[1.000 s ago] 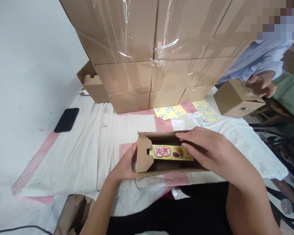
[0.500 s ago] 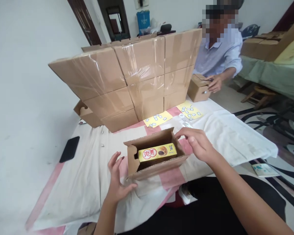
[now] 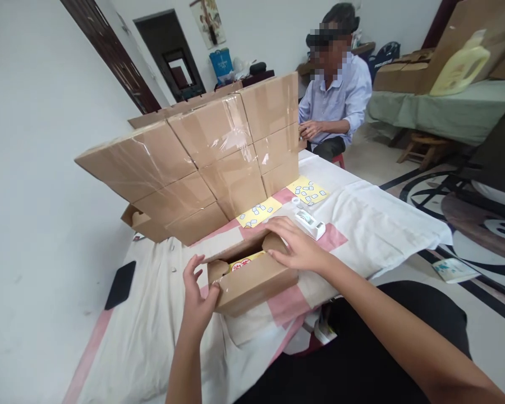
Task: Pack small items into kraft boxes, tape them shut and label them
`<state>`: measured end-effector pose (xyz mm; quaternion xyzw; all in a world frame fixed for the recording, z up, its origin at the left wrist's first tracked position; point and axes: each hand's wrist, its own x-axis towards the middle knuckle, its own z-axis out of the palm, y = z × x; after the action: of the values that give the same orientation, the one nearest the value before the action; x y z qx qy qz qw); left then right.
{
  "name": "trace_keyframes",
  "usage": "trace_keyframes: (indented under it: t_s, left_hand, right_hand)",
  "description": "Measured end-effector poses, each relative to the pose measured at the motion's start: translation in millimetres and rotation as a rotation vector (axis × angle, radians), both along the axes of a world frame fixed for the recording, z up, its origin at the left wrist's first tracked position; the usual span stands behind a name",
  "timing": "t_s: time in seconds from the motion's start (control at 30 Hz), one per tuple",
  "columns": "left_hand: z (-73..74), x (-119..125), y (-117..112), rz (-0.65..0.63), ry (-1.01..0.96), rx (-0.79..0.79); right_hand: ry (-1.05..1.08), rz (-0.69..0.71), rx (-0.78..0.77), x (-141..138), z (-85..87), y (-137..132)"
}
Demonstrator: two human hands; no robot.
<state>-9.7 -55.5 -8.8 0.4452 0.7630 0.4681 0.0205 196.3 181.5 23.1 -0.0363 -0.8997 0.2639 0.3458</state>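
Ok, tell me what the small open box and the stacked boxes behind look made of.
Small open box: matte brown cardboard, probably corrugated, with folded flaps. Stacked boxes: same cardboard, glossy clear tape or film over it, judging by glare.

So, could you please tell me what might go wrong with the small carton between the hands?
The yellow snack box shows in the gap of the small carton; the flap under the right hand might pinch or dent it. The left hand presses only the carton's left end, so it could slide on the loose white cloth. The tape dispenser lies just beyond the right hand and could get knocked.
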Motion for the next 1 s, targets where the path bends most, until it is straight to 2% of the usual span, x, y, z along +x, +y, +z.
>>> trace_keyframes:
  t_s: [0.13,0.23,0.3,0.37,0.47,0.53,0.63,0.73,1.0]
  left_hand:
    - [23.3,8.6,-3.4,-0.061,0.238,-0.223]
    - [37.0,22.2,3.9,-0.077,0.475,-0.379]
    - [41.9,32.1,10.5,-0.06,0.519,-0.434]
    - [44.1,39.4,15.6,-0.049,0.465,-0.456]
    - [45.7,44.8,19.5,-0.024,0.376,-0.476]
    - [46.7,47.1,20.6,0.002,0.376,-0.487]
    - [46.8,51.5,20.1,0.038,0.406,-0.518]
    - [44.3,55.6,17.3,0.048,0.439,-0.545]
    - [45.3,62.1,18.4,0.028,0.536,-0.561]
  right_hand:
    - [-0.044,0.036,0.055,0.4,6.9,-1.1]
    - [-0.066,0.018,0.025,6.7,16.0,10.4]
    - [-0.079,-0.104,-0.032,15.6,21.1,27.2]
    - [-0.13,-0.299,-0.134,27.6,22.2,49.1]
    - [-0.322,-0.6,-0.322,46.4,13.1,82.2]
    - [-0.52,-0.713,-0.406,55.6,1.6,98.6]
    - [-0.783,-0.69,-0.448,61.1,-16.2,111.6]
    - [-0.874,-0.653,-0.456,58.5,-27.4,114.4]
    - [-0.876,-0.645,-0.463,49.5,-25.3,113.2]
